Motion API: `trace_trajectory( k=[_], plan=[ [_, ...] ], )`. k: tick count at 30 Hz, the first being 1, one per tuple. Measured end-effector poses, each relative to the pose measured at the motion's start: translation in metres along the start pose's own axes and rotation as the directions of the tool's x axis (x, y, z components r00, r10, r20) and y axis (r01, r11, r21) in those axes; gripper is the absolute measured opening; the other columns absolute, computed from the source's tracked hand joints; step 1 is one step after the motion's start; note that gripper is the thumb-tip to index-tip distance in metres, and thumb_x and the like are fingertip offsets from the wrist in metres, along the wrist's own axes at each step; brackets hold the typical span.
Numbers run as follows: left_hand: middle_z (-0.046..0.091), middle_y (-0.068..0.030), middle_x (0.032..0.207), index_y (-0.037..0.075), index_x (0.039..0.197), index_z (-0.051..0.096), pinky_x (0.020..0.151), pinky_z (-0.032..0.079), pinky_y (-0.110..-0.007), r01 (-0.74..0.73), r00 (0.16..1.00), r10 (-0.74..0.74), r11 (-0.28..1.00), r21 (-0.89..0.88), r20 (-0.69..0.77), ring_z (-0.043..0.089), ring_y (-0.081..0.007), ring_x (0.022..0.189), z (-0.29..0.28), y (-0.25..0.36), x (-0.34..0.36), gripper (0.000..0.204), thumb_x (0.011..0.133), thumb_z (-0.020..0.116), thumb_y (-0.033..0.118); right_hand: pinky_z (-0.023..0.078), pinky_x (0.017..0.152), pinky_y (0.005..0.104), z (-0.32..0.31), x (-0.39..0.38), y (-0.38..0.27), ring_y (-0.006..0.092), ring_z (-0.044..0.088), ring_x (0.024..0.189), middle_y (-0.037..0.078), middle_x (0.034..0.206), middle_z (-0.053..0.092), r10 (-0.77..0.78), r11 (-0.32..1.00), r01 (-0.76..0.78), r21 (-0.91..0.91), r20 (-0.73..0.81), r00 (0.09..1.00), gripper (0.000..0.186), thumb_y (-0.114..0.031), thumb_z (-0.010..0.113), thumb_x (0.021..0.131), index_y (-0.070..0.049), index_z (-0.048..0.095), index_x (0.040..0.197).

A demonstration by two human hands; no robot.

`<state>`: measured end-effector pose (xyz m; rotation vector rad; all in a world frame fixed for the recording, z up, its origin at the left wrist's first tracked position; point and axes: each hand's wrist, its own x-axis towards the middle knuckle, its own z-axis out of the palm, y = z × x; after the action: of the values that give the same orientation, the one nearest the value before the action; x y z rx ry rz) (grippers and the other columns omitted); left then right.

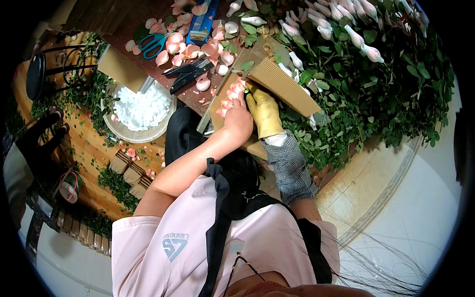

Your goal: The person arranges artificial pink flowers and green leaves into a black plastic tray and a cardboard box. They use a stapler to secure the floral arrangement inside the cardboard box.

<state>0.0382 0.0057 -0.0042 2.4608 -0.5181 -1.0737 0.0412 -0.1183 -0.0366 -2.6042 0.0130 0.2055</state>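
Pink roses (231, 96), lying bunched in a short row directly at the fingertips of the bare left hand (238, 123). Touches them with fingers bent, close together and only slightly parted; cannot tell whether pinching or merely pressing. Just right of those fingertips, the right hand (266, 115) in a yellow glove, fingers partly curled toward the roses; cannot tell how far closed, or whether gripping anything. Beneath the bare fingers, a tan board (216, 120). Beyond the gloved fingers, slanting down to their right, a piece of corrugated cardboard (284, 86). Past the bare fingertips, to the upper left, a black hand tool (188, 75) on a dark red tabletop (197, 97); farther the same way, loose pink petals (210, 49), teal-handled scissors (152, 45) and a blue tool (202, 24). Well left of the bare fingers, a round basin (131, 138), heaped with white pieces (141, 110). Right of the gloved fingers, a broad mass of green foliage (346, 111), with sleeved pale buds (354, 37) at its upper part.
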Motion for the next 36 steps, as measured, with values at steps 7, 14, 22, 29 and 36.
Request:
trace_trajectory(
  k=[7, 14, 22, 29, 36],
  plan=[
    [0.031, -0.0297, 0.155, -0.012, 0.119, 0.064, 0.089, 0.056, -0.039, -0.06, 0.998, 0.064, 0.987, 0.149, -0.018, 0.05, -0.037, 0.124, 0.014, -0.005, 0.006, 0.039, 0.091, 0.054, 0.013, 0.052, 0.074, 0.0503, -0.01, 0.0, -0.008, 0.0433, 0.064, 0.084, 0.024, 0.092, 0.068, 0.063, 0.992, -0.063, 0.112, 0.011, 0.998, 0.025, -0.023, 0.062, 0.092, -0.001, 0.068, 0.102],
    [0.028, -0.0278, 0.159, -0.004, 0.116, 0.071, 0.087, 0.057, -0.04, -0.067, 0.998, 0.067, 0.972, 0.224, 0.007, 0.049, -0.0352, 0.125, 0.015, -0.005, 0.006, 0.038, 0.091, 0.054, 0.018, 0.054, 0.071, 0.0461, -0.001, -0.011, 0.008, 0.0393, 0.068, 0.082, 0.019, 0.089, 0.07, 0.037, 0.995, -0.041, 0.094, 0.048, 0.998, 0.027, -0.019, 0.061, 0.091, -0.001, 0.065, 0.111],
    [0.037, -0.0271, 0.154, 0.0, 0.116, 0.072, 0.083, 0.057, -0.044, -0.056, 0.992, 0.089, 0.941, 0.335, -0.085, 0.054, -0.0339, 0.12, 0.018, -0.006, 0.006, 0.037, 0.09, 0.055, 0.021, 0.054, 0.073, 0.0471, 0.0, -0.009, -0.004, 0.0396, 0.068, 0.084, 0.018, 0.088, 0.069, 0.013, 0.998, -0.01, -0.061, 0.048, 0.999, 0.032, -0.017, 0.058, 0.092, -0.007, 0.061, 0.122],
    [0.051, -0.0365, 0.135, -0.003, 0.112, 0.068, 0.085, 0.055, -0.039, 0.033, 0.99, 0.011, 0.949, 0.312, -0.141, 0.057, -0.0442, 0.111, 0.017, 0.02, -0.023, 0.034, 0.093, 0.053, 0.021, 0.052, 0.084, 0.0327, 0.011, -0.014, 0.028, 0.0197, 0.068, 0.092, 0.016, 0.101, 0.072, 0.27, 0.744, -0.282, 0.606, 0.114, 0.956, 0.027, -0.014, 0.062, 0.094, 0.004, 0.067, 0.113],
    [0.057, -0.0323, 0.135, -0.006, 0.123, 0.066, 0.103, 0.039, -0.062, -0.142, 0.955, 0.073, 0.964, 0.225, 0.287, 0.039, -0.0584, 0.133, 0.007, 0.004, -0.001, 0.05, 0.094, 0.046, 0.03, 0.053, 0.079, 0.0424, -0.008, -0.011, 0.006, 0.0382, 0.066, 0.088, 0.02, 0.096, 0.068, -0.014, 1.0, 0.014, 0.001, 0.175, 0.984, 0.046, -0.017, 0.069, 0.088, -0.001, 0.059, 0.13]
  ],
)
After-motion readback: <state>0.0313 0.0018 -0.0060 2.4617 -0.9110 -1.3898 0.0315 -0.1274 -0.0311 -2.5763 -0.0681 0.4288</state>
